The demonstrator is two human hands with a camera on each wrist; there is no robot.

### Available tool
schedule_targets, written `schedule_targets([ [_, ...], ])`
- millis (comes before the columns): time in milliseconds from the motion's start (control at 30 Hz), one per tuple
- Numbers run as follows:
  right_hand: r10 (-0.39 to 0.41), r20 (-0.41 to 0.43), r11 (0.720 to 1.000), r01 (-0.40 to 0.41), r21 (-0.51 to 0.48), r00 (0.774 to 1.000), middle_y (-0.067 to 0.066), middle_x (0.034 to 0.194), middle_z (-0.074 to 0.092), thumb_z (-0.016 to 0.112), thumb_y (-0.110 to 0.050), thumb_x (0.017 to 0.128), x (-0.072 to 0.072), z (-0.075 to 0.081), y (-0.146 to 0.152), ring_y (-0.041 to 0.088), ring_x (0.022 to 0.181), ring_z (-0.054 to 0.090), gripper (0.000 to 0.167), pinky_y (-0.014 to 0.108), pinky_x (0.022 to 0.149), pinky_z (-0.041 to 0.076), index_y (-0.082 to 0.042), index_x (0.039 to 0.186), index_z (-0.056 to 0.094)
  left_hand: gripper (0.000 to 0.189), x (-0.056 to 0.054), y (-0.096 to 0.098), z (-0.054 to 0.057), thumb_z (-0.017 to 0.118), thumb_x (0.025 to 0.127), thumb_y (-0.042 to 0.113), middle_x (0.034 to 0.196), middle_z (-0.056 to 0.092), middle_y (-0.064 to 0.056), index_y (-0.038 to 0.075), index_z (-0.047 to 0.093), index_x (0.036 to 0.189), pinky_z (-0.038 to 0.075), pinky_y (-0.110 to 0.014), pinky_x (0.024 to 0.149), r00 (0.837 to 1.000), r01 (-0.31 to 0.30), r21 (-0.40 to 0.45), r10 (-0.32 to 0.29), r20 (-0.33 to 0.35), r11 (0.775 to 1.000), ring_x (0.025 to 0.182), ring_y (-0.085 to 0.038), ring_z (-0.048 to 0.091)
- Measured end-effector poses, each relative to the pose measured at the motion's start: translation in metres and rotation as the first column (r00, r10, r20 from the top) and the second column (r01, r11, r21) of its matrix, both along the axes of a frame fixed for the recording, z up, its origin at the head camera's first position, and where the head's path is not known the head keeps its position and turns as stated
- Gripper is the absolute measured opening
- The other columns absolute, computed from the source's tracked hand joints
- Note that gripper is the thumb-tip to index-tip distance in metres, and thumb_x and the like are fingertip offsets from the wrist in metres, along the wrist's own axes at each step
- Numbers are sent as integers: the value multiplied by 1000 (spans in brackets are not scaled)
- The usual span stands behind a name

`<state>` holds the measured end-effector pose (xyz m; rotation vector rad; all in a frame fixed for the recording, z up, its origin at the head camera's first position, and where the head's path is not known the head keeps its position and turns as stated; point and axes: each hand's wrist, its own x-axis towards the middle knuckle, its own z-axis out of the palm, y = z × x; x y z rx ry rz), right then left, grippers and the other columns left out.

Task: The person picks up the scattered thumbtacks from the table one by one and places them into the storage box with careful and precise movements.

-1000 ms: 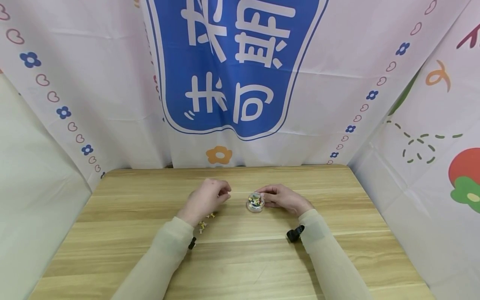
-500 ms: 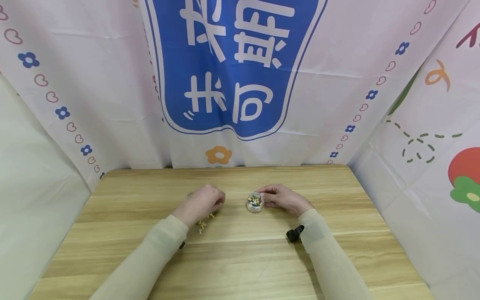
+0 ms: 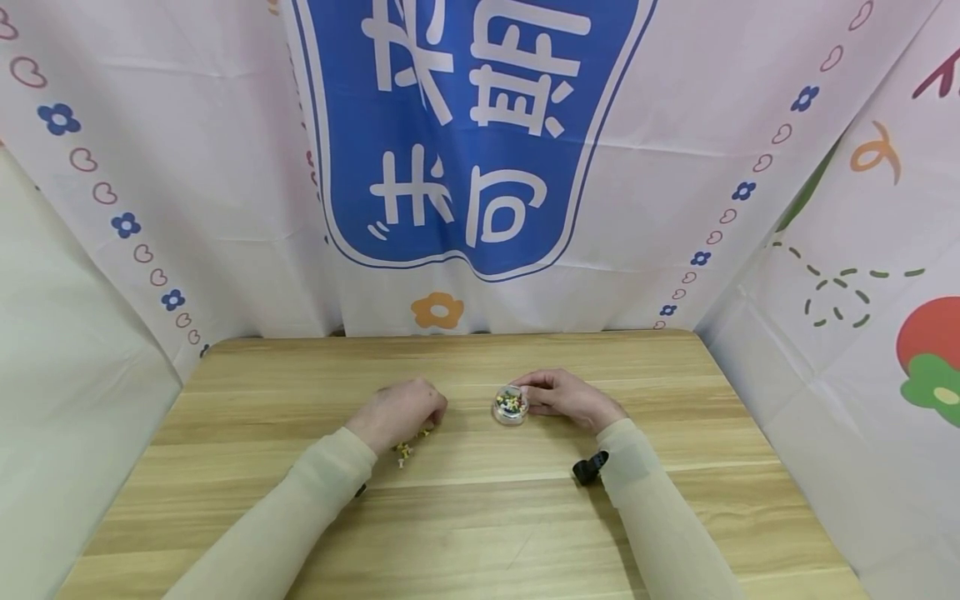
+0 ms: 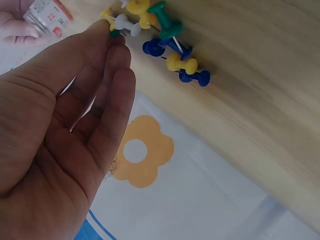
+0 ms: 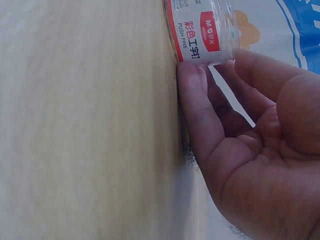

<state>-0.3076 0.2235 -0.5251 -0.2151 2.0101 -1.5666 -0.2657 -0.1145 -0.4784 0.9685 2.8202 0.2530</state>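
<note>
Thumb and fingertips of my left hand (image 4: pixel 75 95) come together on a yellow push pin (image 4: pixel 106 15) at the edge of a loose group. Beside it in the left wrist view lie a green push pin (image 4: pixel 165 21), a white push pin (image 4: pixel 127 25), and several blue and yellow ones. From the head view, the left hand (image 3: pixel 401 410) covers part of this group, with some pins (image 3: pixel 403 452) showing below it. My right hand (image 3: pixel 566 396) holds a clear round jar (image 3: pixel 510 406) upright on the table, thumb and fingers at its side. Its label (image 5: pixel 197 30) reads push pins; colourful pins are inside.
The wooden table (image 3: pixel 480 533) ends at a white cloth backdrop (image 3: pixel 247 275) with a blue printed panel. Side cloths stand left and right. A black wrist device (image 3: pixel 590 468) sits at the right sleeve.
My left hand has drawn back left and lowered toward the loose pins, its fingers closing together. The right hand and jar have stayed in place.
</note>
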Motion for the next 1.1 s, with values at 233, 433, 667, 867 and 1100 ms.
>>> schedule_targets([
  [233, -1, 0, 1000, 1, 0, 1000, 24, 162, 69, 59, -11, 124, -1, -1, -1, 17, 131, 78, 38, 34, 116, 66, 1, 159, 68, 24, -1, 0, -4, 82, 102, -7, 91, 81, 3, 12, 81, 88, 64, -33, 74, 1000, 7, 3, -7, -5, 1000, 81, -11, 66],
  [433, -3, 1, 1000, 3, -5, 1000, 24, 161, 70, 59, -10, 123, 0, -1, -2, 18, 132, 78, 38, 34, 116, 67, 1, 158, 69, 27, -5, 2, -5, 79, 102, -8, 87, 76, 5, 13, 78, 87, 60, -30, 73, 1000, 19, 24, -19, -2, 1000, 80, -10, 62],
  [667, -8, 11, 1000, 8, -6, 1000, 23, 163, 69, 59, -12, 124, 1, 1, -1, 17, 133, 78, 38, 34, 116, 66, 0, 159, 69, 26, -9, 9, -3, 84, 108, 6, 84, 71, 8, 16, 74, 86, 55, -27, 72, 1000, 26, 42, -25, -18, 999, 78, -8, 60],
  [867, -12, 11, 1000, 12, -5, 1000, 23, 162, 69, 59, -11, 124, 1, 1, -2, 18, 133, 78, 38, 34, 116, 67, 0, 159, 69, 15, -10, 18, -1, 86, 108, 11, 93, 79, 6, 17, 80, 96, 62, -30, 78, 1000, -1, 75, 1, -4, 997, 83, -8, 65],
  [1100, -13, 8, 1000, 13, -8, 1000, 23, 162, 70, 60, -12, 124, 1, 0, -1, 20, 134, 79, 38, 34, 116, 67, 0, 159, 69, 6, -8, 29, 0, 85, 108, 9, 101, 86, 3, 14, 85, 105, 68, -37, 88, 999, 21, 171, -16, -29, 985, 90, -11, 74],
])
